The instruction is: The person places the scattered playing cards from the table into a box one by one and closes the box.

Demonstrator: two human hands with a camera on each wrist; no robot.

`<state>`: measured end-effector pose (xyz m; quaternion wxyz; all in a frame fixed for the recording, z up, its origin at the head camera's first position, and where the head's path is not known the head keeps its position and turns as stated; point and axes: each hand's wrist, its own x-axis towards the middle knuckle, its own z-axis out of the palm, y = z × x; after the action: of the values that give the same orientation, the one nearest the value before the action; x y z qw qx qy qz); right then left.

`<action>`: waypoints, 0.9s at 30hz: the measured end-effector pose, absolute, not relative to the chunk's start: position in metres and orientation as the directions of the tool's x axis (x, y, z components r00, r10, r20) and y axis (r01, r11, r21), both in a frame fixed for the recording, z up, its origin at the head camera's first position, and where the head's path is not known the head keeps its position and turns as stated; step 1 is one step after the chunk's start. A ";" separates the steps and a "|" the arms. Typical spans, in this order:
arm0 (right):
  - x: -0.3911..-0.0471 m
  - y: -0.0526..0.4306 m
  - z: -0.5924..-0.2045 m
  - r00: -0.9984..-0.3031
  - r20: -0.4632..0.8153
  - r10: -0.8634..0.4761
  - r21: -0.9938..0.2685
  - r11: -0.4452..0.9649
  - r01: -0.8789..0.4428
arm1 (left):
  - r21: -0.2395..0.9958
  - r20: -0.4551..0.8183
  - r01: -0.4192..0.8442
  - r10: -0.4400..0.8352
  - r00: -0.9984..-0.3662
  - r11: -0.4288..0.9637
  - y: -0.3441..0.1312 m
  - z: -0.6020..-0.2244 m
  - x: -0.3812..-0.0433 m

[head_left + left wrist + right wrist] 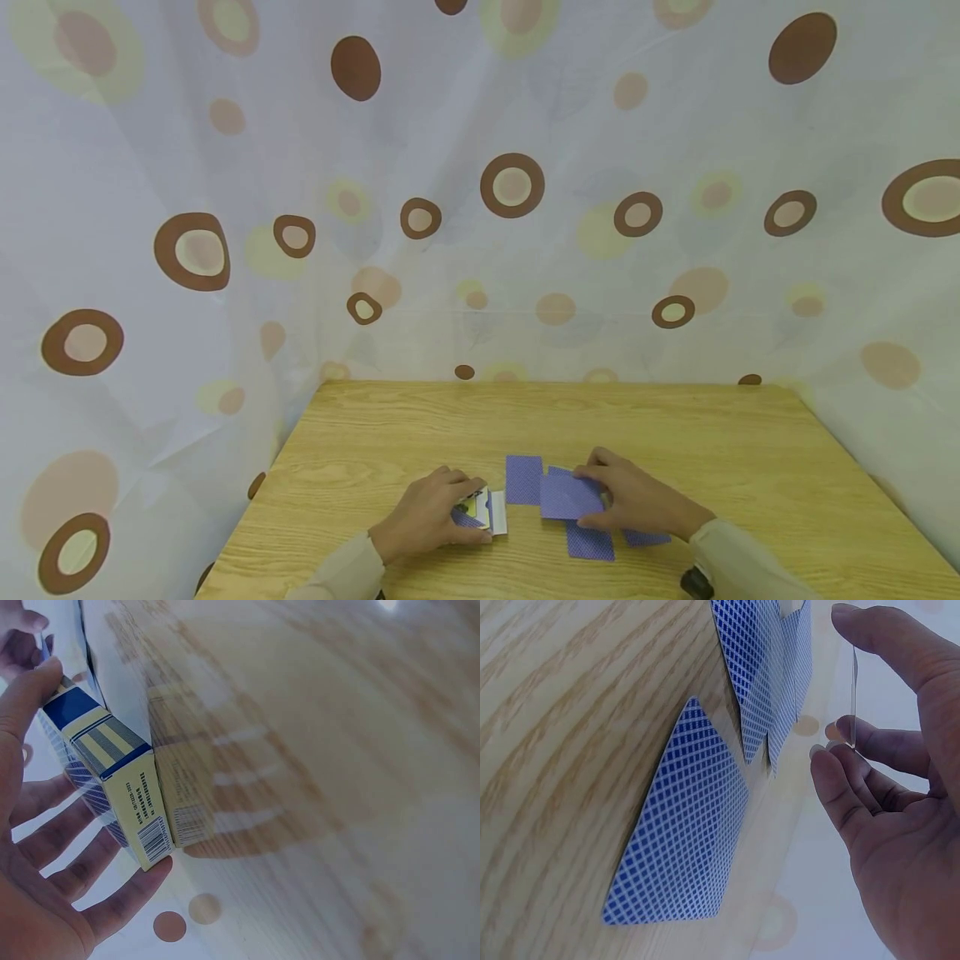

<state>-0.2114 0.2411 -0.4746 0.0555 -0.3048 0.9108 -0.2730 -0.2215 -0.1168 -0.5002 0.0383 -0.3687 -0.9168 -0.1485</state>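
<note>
My left hand (422, 515) grips a playing-card box (135, 787) on the table, thumb on one side and fingers on the other. In the head view its white end flap (499, 512) stands out toward the right. My right hand (637, 498) pinches a blue-backed playing card (564, 497) between thumb and fingers. The right wrist view shows that card (853, 694) edge-on, raised off the table. Beneath and around it lie several blue-patterned cards, among them one at the upper left (523, 479), one nearer me (590, 542) and one partly under my right hand (647, 538).
A wooden table (420, 425) carries everything. Behind and on both sides hangs a pale sheet (555, 267) with brown and yellow circles. A dark wrist device (697, 582) sits at my right cuff.
</note>
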 end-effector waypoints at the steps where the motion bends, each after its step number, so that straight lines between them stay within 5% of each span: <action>1: -0.212 0.240 -0.475 -0.810 0.058 -0.584 -0.531 0.669 -0.520 | 0.246 0.179 0.687 0.664 -0.726 0.684 -0.117 -0.500 -0.221; 27: -0.217 0.214 -0.472 -0.789 0.067 -0.610 -0.479 0.674 -0.562 | 0.226 0.187 0.693 0.668 -0.721 0.684 -0.117 -0.500 -0.221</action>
<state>-0.2174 0.2142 -0.4723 0.0492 -0.3209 0.9136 -0.2450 -0.2214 -0.1168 -0.5005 0.0447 -0.3711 -0.9166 -0.1415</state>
